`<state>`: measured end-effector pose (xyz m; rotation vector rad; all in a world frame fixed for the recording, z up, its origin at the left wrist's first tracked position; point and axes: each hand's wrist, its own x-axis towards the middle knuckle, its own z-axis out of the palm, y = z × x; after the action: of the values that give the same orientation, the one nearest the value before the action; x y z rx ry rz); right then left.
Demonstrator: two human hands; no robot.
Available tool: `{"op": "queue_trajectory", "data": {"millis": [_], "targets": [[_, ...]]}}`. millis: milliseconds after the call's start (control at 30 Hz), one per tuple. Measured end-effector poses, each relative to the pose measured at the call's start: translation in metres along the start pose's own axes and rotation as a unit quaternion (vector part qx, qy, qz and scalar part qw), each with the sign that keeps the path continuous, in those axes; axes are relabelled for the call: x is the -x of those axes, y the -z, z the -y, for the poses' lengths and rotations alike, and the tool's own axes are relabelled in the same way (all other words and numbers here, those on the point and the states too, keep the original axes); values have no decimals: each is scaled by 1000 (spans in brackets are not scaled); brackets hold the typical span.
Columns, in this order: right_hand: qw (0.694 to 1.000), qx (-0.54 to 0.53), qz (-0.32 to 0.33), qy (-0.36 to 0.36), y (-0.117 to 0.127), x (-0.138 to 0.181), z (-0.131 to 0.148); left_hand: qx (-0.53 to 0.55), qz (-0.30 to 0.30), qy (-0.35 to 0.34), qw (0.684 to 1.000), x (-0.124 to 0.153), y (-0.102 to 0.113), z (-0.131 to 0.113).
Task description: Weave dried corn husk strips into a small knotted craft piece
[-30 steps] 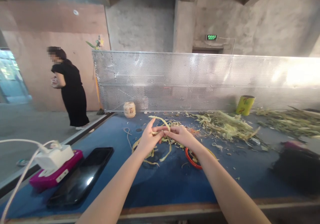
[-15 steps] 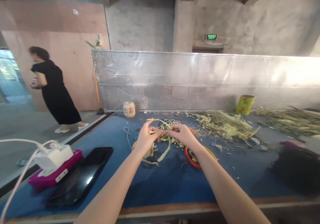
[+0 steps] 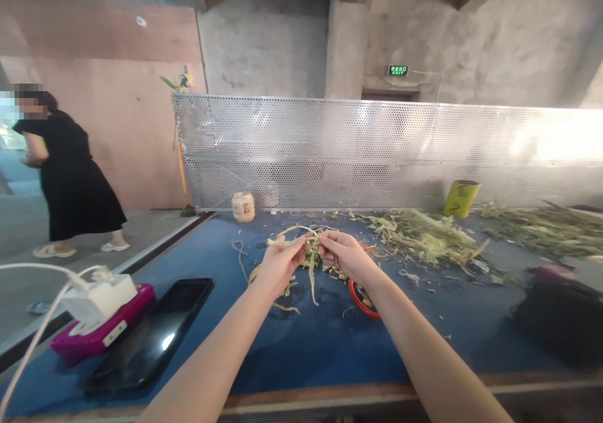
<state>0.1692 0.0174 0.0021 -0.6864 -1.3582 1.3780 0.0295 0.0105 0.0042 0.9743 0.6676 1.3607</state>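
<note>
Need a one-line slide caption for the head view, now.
Left hand and right hand hold pale-green strips over a blue tabletop, a black phone lying off to the left.

Head view, looking forward, down across blue table point(image 3: 320, 347).

You held the pale yellow-green strip point(image 3: 312, 280) pinched — arching over on top, its narrow tail dangling below.
</note>
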Motion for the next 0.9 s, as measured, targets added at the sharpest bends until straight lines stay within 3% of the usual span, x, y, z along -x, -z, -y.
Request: {"op": "queue_trajectory", "data": {"millis": [267, 467, 667, 800, 900], "targets": [[999, 41, 7, 26, -5, -2, -8, -155, 33, -68, 985, -1, 6, 12], [983, 176, -12, 48, 0, 2, 2, -234, 23, -84, 968, -1, 8, 5], [971, 238, 9, 27, 19, 3, 8, -223, 24, -75, 972, 2, 6, -2], [948, 313, 37, 35, 18, 4, 9, -207, 104, -12, 973, 5, 4, -1], [956, 287, 14, 63, 11, 4, 8, -172, 112, 9, 979, 6, 2, -1]]}}
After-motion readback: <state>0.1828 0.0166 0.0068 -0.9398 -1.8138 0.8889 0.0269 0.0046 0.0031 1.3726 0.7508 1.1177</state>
